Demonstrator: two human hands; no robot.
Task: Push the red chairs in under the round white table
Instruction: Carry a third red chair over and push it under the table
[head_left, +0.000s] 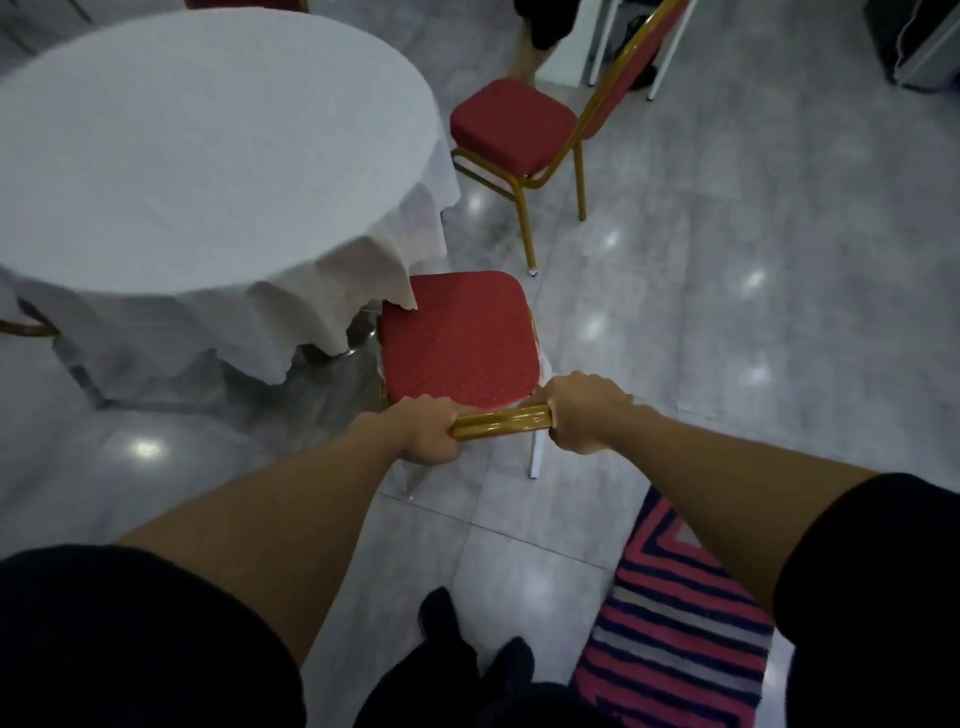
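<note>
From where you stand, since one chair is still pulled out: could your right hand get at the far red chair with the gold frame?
Probably not without stepping forward. The right hand is clamped on the near chair's gold top rail, and the far red chair stands well beyond it, though open grey floor leaves the way clear.

The floor (727, 312) is shiny grey tile. On it stand a round table (182, 156) under a white cloth, two red chairs (457, 338) (514, 124), and a striped rug (675, 623) lies flat.
</note>
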